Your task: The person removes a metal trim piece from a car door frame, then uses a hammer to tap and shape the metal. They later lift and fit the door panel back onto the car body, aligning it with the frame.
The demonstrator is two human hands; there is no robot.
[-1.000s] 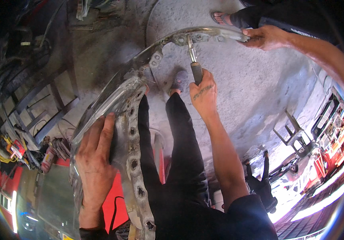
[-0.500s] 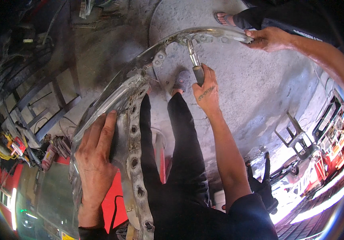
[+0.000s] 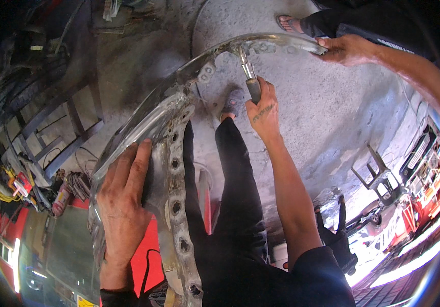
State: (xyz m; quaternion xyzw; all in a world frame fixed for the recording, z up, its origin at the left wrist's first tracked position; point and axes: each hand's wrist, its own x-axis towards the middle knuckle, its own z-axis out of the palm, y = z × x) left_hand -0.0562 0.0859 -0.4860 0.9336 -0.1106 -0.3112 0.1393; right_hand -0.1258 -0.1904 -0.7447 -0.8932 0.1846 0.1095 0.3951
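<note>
Dull silver bumper (image 3: 174, 133), black-handled tool (image 3: 250, 82), black trousers (image 3: 235, 184), grey concrete floor (image 3: 322, 123)

We see a bare metal panel (image 3: 171, 153), dull grey with rusty, rough patches and a shinier curved edge. The tool (image 3: 249, 77) has a glossy metal shaft and matt dark grip. The floor (image 3: 327, 117) is rough concrete.

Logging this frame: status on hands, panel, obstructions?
Left hand flat on the curved metal panel. Right hand grips tool, tip on panel. Another person's hand holds far end.
</note>
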